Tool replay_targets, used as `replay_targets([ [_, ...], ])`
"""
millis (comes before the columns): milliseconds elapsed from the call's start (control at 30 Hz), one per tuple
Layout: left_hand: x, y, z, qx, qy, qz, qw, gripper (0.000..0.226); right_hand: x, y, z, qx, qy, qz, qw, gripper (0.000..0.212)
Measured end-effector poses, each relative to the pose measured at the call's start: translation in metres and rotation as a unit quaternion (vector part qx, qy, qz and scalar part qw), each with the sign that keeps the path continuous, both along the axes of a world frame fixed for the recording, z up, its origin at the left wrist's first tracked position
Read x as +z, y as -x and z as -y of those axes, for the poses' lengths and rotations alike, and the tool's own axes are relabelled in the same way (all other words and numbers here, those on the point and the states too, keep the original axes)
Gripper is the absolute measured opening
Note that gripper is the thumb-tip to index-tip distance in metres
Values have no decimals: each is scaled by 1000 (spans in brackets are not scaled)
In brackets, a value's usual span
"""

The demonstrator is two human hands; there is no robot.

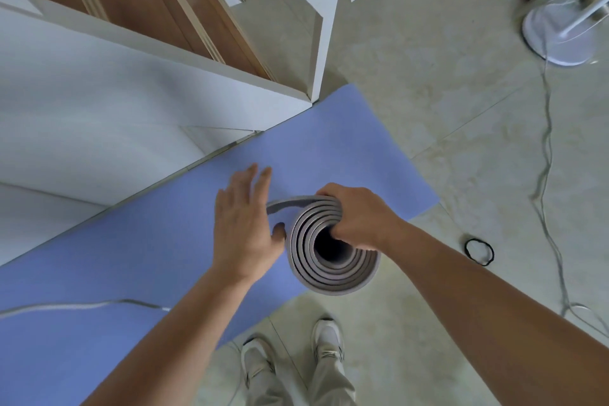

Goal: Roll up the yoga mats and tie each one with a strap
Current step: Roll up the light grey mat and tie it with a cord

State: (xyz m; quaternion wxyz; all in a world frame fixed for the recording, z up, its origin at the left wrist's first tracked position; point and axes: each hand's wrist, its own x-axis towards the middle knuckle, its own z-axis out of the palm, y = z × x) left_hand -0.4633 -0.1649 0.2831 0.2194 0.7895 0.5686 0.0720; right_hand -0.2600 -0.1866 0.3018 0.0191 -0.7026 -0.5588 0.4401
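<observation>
The rolling of the grey mat [333,270] is judged nearly done; only its loose outer flap remains to be closed. The roll is held on end over the edge of the flat blue mat [148,241] and gripped at its top rim by the right hand [359,217], whose fingers are hooked into the core. The left hand [244,224] is spread just beside it, fingers straight. Next, the black strap [479,251], lying on the floor [428,92] well apart to the right, needs fetching.

My left hand [245,224] flat, fingers straight, thumb by the rolled mat [333,277], my right hand [359,217] curled over its rim, both forearms stretched forward
</observation>
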Motion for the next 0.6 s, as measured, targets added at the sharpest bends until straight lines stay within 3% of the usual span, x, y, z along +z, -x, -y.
replay_targets([
  [67, 1, -3, -11, -14, 101, -4, 995, 37, 2, -1, -1, -7, -6, -7, 1000, 58],
  [133, 4, -7, -13, -12, 125, 0, 992, 22, -2, -1, 2, -21, -23, 3, 999, 58],
  [267, 16, -23, -2, -40, 116, -27, 992, 23, -14, -3, 7, -104, -50, 54, 992, 41],
  [333, 22, -30, 3, -37, 86, -35, 995, 26, -19, -7, 11, -153, -32, 17, 988, 38],
  [400, 27, -30, 8, -31, 106, 17, 994, 28, -25, -16, 19, -200, -19, -31, 979, 37],
  [433, 29, -27, 11, -28, 145, 57, 987, 33, -29, -21, 24, -228, -14, -51, 972, 37],
  [500, 23, -20, 25, -73, 226, 98, 966, 66, -38, -30, 36, -289, -8, -90, 953, 38],
  [600, -7, -30, 48, -202, 186, 92, 957, 122, -49, -39, 53, -365, -33, -148, 919, 42],
])
